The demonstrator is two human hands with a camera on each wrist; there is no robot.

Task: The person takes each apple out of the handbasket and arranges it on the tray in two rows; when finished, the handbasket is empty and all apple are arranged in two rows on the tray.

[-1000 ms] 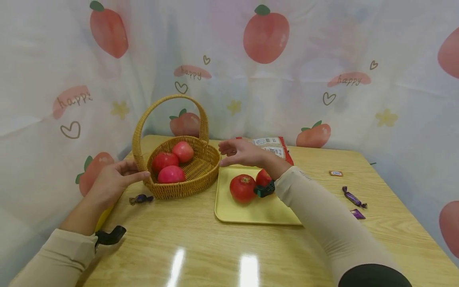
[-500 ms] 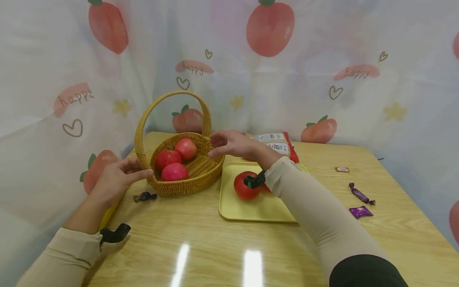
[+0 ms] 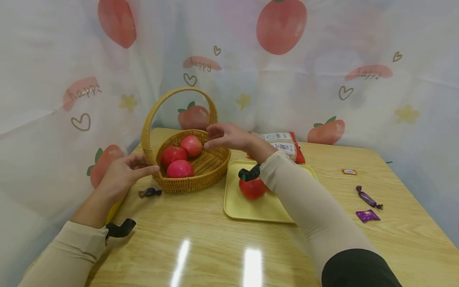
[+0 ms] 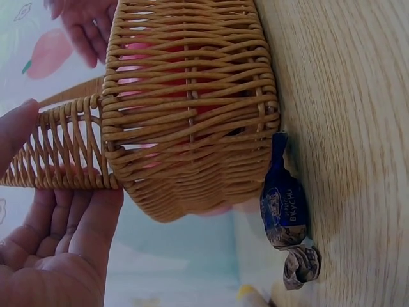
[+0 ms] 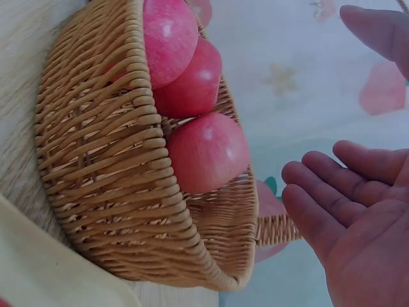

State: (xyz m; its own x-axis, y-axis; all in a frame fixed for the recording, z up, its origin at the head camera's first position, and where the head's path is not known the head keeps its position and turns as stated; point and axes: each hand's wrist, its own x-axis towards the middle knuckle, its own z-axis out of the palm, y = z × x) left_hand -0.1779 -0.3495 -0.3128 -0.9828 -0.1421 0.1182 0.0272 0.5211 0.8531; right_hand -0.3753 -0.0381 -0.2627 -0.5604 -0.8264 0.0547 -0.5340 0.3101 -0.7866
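My left hand (image 3: 122,173) holds the left foot of the handle of a wicker basket (image 3: 193,183). In the left wrist view its thumb and fingers (image 4: 77,217) lie on opposite sides of the woven handle (image 4: 57,150). Three red and pink apple-like fruits (image 3: 180,169) sit in the basket's left part. My right hand (image 3: 231,137) hovers by the basket's right side near the handle's other foot, fingers spread and nothing held. The right wrist view shows that palm (image 5: 377,249) apart from the handle. A dark wrapped candy (image 4: 284,211) lies beside the basket.
Right of the basket stands a yellow tray (image 3: 258,217) with red round fruit (image 3: 252,189), partly hidden by my right arm. A red-and-white bag (image 3: 283,141) lies behind it. Several small candies (image 3: 368,197) lie on the table's right. Printed curtains border the table.
My right hand has moved left and away from me, closer over the basket's right rim. The left hand stays at the handle. The head view has shifted slightly.
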